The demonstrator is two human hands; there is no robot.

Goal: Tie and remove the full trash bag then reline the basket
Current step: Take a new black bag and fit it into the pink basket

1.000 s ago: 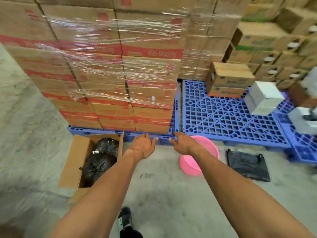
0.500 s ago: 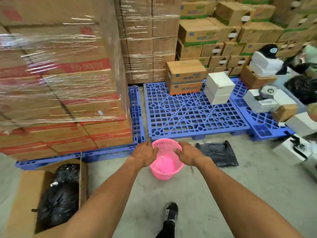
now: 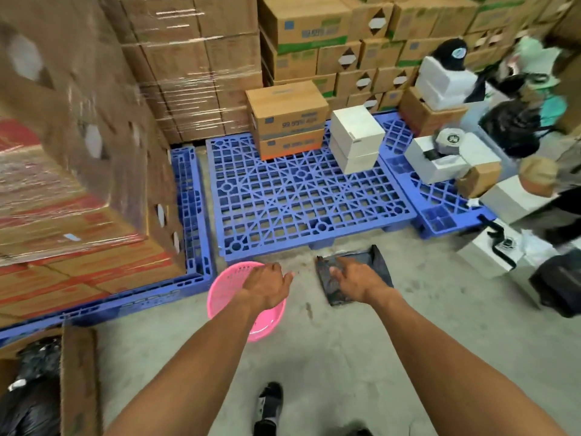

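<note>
Head view: left hand (image 3: 269, 286) released over round pink mesh basket (image 3: 232, 289); right hand (image 3: 356, 280) released above flat crinkled black bag (image 3: 374, 265).

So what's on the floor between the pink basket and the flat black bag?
Nothing but bare grey floor with a few dark marks, in the head view. The pink basket and the black bag lie apart, one under each hand.

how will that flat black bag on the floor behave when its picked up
The black bag lies flat and creased on the concrete, so it will probably go limp and drape from the right hand. It looks thin and empty, so likely very light. Its glossy film may slip in a loose hold.
</note>
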